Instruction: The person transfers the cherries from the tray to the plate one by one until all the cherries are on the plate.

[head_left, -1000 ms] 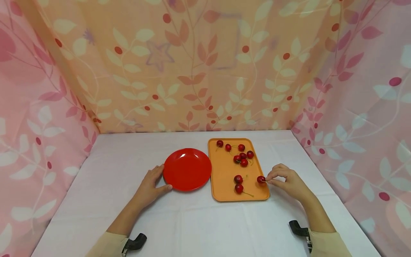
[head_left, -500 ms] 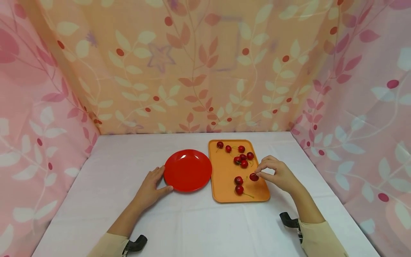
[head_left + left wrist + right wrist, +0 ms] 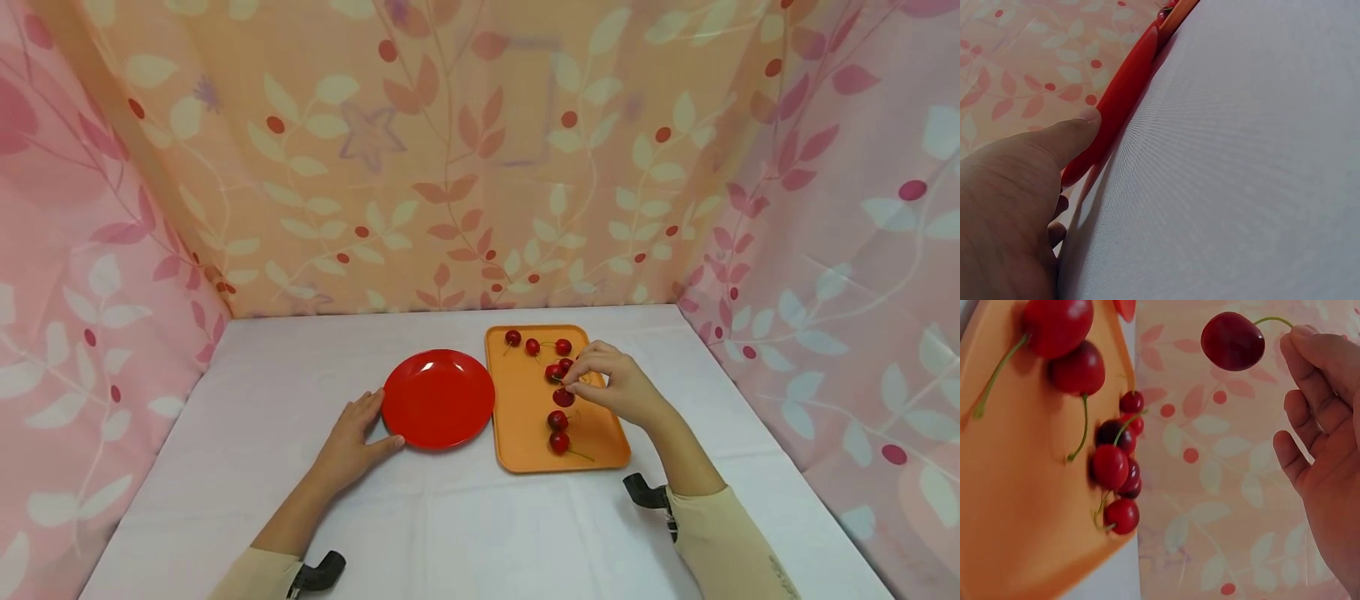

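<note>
My left hand (image 3: 351, 442) holds the left rim of a round red plate (image 3: 438, 400), the thumb at its near edge and the fingers at its far left. In the left wrist view the thumb (image 3: 1079, 134) lies against the rim of the plate (image 3: 1124, 94), other fingers lower behind it. Thumb and forefinger of my right hand (image 3: 618, 383) pinch a dark red cherry (image 3: 563, 397) by its green stem. In the right wrist view this cherry (image 3: 1232, 341) hangs free from the fingertips of the right hand (image 3: 1329, 412), over the orange tray (image 3: 521, 425) in the head view.
Several cherries lie on the tray: a pair (image 3: 558, 442) near its front, a cluster (image 3: 553, 372) and single ones (image 3: 513, 337) farther back. The plate sits close against the tray's left side on a white cloth (image 3: 450, 525). Patterned curtains (image 3: 465, 167) enclose the back and sides.
My right hand has lifted the cherry from the tray's right edge and carried it left and slightly back, over the tray's middle. The left hand and plate have stayed in place.
</note>
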